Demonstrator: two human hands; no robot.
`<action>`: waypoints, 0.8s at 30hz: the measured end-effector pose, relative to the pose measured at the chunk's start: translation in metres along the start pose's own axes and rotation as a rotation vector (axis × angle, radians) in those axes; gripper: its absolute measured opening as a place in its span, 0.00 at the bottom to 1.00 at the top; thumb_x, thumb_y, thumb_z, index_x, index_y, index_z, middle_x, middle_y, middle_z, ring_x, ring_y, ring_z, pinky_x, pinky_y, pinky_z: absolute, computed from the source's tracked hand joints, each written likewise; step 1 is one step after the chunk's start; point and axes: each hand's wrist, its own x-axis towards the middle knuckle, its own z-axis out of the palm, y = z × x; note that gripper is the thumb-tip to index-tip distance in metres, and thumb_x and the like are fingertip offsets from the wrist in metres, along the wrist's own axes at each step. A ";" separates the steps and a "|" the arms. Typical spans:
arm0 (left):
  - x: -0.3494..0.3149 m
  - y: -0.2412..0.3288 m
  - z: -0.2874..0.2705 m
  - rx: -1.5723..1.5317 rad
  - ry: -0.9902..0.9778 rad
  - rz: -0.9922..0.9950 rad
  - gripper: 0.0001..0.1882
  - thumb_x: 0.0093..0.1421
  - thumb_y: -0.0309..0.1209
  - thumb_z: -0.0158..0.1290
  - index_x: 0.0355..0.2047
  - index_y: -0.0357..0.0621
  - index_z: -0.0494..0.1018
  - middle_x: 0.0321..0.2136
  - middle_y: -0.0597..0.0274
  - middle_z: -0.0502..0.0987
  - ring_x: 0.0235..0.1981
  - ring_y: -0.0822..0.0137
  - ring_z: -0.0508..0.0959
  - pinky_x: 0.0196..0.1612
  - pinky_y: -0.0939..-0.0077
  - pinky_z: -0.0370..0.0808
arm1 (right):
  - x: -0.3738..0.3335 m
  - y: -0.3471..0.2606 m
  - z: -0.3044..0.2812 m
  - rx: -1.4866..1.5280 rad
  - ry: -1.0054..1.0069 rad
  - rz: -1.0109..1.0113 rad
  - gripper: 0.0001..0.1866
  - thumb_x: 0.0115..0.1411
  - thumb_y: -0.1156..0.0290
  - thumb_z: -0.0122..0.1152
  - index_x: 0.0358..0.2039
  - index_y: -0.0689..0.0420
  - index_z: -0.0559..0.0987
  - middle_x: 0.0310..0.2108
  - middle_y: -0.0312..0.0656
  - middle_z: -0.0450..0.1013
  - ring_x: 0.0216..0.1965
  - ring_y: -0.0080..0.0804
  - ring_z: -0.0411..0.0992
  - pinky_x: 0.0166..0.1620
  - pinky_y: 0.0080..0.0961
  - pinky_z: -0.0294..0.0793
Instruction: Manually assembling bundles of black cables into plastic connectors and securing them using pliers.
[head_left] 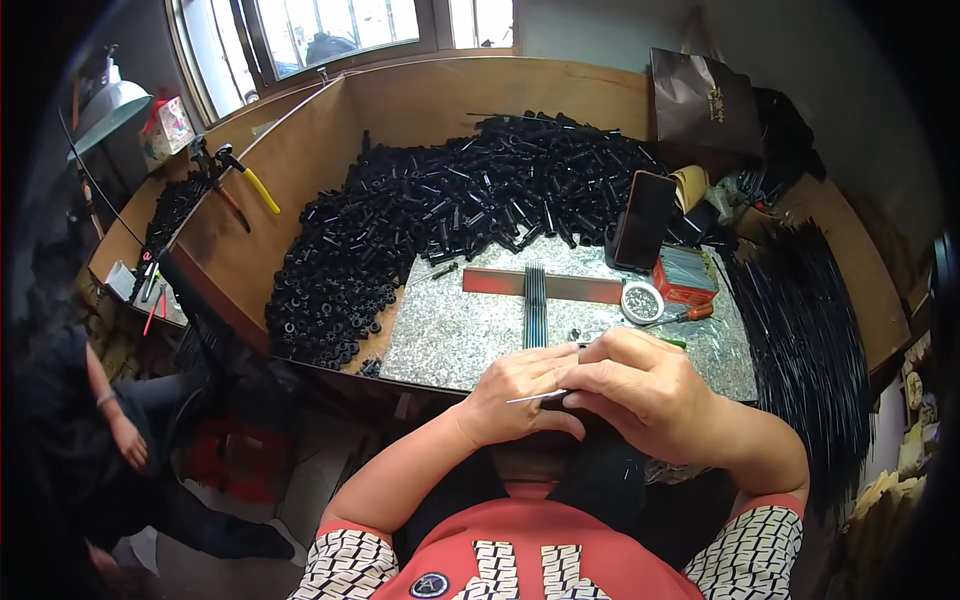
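Note:
My two hands meet over the near edge of the work board. A thin silvery strip [538,397] lies across the palm side of my left hand [515,395]. Its right end runs to the pinched fingertips of my right hand [650,385]. The fingers of my left hand are curled, with the thumb pointing right; what they close on is hidden. Just beyond the hands, a bundle of thin dark rods [535,305] rests across a reddish bar [490,281] on the speckled board [440,335].
A large heap of black tubular parts [470,190] fills the wooden bin. To the right are a phone [645,222], a round dish [641,301], a red box [686,275], a screwdriver [690,315] and long black rods [805,330]. Another person [110,430] sits at left.

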 end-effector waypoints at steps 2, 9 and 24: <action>-0.012 -0.011 0.008 0.160 -0.141 -0.035 0.41 0.44 0.53 0.62 0.53 0.41 0.67 0.52 0.50 0.70 0.56 0.53 0.68 0.56 0.58 0.66 | 0.000 0.002 0.001 -0.013 0.027 -0.003 0.12 0.46 0.79 0.67 0.34 0.62 0.78 0.27 0.43 0.71 0.27 0.35 0.71 0.29 0.27 0.71; -0.017 -0.018 0.007 0.284 -0.353 -0.108 0.43 0.46 0.53 0.61 0.57 0.41 0.62 0.59 0.49 0.61 0.64 0.50 0.56 0.63 0.50 0.54 | 0.018 -0.014 -0.042 -0.098 0.068 -0.004 0.10 0.48 0.76 0.68 0.32 0.61 0.78 0.26 0.43 0.70 0.25 0.34 0.71 0.25 0.25 0.70; 0.062 0.021 -0.062 -0.433 -0.202 -0.447 0.11 0.60 0.33 0.55 0.28 0.35 0.72 0.19 0.62 0.74 0.21 0.78 0.68 0.26 0.75 0.68 | 0.059 0.009 -0.109 -0.553 0.319 -0.046 0.11 0.53 0.73 0.64 0.37 0.59 0.77 0.34 0.42 0.72 0.31 0.24 0.71 0.29 0.16 0.69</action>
